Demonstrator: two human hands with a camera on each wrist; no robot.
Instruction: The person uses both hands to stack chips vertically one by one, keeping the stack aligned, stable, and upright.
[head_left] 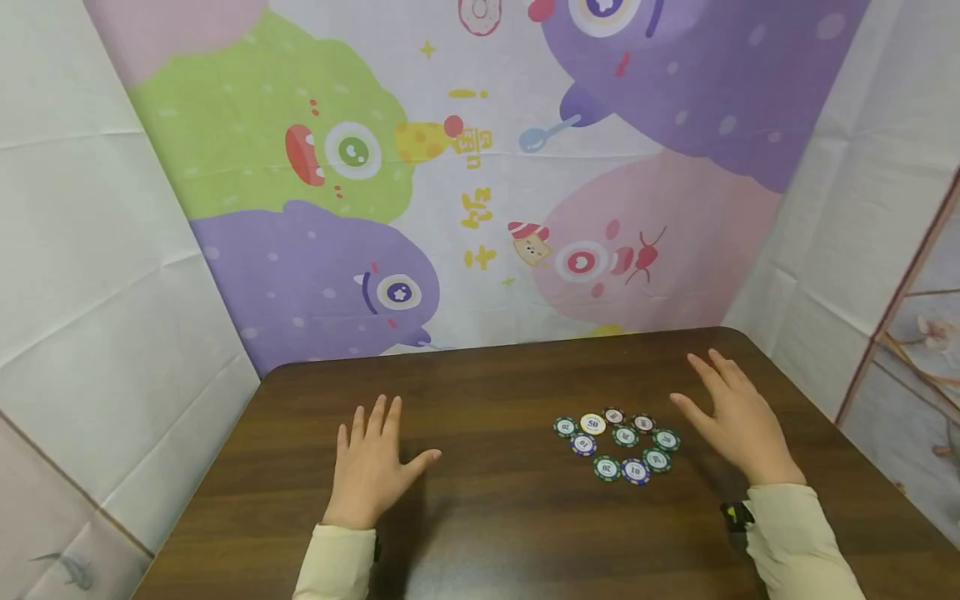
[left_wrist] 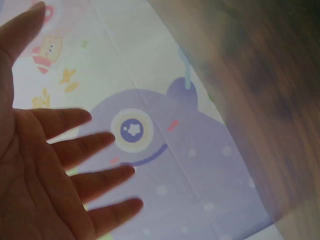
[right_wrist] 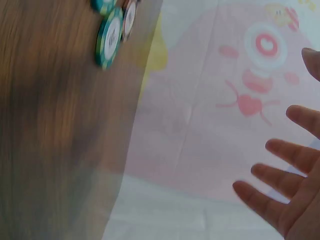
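"Ten poker chips (head_left: 626,436) on my feed, lying flat, right of centre in the lower half of the frame. Hands?"

"L hand (head_left: 367,471) was lower left of centre, well apart from the chips; R hand (head_left: 742,425) was at lower right, near the group. Both were released, fingers spread, nothing in grasp; wrist views agreed."

"OK. Best technique, IYO?"

"I judged R hand better placed, being nearer. Thin discs flat on the table (head_left: 487,500) looked awkward to lift, so I'd have wanted thumb and fingertip on opp. rims, one chip at a time, outer ones first, so nbrs didn't get nudged. L hand was prob. best left out of it."

"Orientation? Long axis?"

"Round, so no long axis on any single chip; printed faces were up. The 50 on the yellow-rimmed chip (head_left: 592,424) and the 10 on the lower blue-rimmed chip (head_left: 636,472) read approx. upright. Others were too small for me to be sure. The group as a whole spread wider across the frame than up it."
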